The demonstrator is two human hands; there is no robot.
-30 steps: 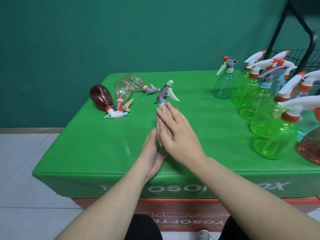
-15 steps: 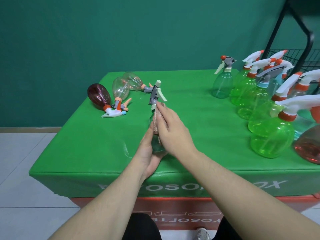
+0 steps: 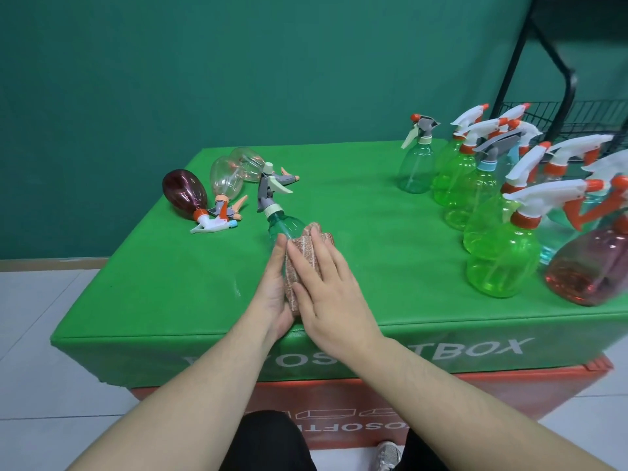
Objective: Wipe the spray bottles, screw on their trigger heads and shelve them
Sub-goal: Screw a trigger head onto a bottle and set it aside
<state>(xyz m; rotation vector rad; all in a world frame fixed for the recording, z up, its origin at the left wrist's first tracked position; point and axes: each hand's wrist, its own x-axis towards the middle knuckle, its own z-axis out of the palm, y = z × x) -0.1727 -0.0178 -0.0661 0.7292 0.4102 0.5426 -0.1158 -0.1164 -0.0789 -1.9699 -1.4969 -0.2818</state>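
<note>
Wiping under way on one clear teal plastic spray bottle (image 3: 284, 226) with a grey trigger head (image 3: 268, 195), held tilted above the green padded worktop (image 3: 356, 212).
Head view: left hand (image 3: 273, 294) cradles its base, fingers curled; right hand (image 3: 334, 297) presses a pinkish speckled cloth (image 3: 304, 248) on it, fingers straight. Three bottles (image 3: 217, 188) lie unfinished at left; upright assembled ones (image 3: 489, 212) at right wait for the black wire shelf (image 3: 577, 117).
</note>
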